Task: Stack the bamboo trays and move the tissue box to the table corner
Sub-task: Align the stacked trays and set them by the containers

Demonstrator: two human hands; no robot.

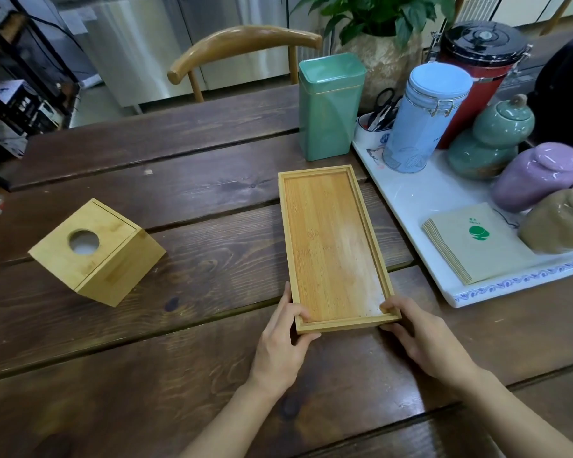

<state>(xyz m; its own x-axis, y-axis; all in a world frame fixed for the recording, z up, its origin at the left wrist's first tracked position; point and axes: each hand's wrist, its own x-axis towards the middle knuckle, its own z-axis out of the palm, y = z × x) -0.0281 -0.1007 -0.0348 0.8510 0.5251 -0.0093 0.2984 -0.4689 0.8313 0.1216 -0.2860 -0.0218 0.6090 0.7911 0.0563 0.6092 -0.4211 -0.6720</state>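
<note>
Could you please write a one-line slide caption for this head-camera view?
Both hands, left hand and right hand, grip the near end of the bamboo tray on the wooden table; tissue box sits left.

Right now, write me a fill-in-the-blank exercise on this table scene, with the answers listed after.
1. Both hands, left hand and right hand, hold the near end of the bamboo ____.
2. The tissue box has a ____ hole in its top.
3. The folded napkins bear a ____ logo.
4. The tall tin behind the tray is ____ in colour.

Missing words: tray; round; green; green
</note>
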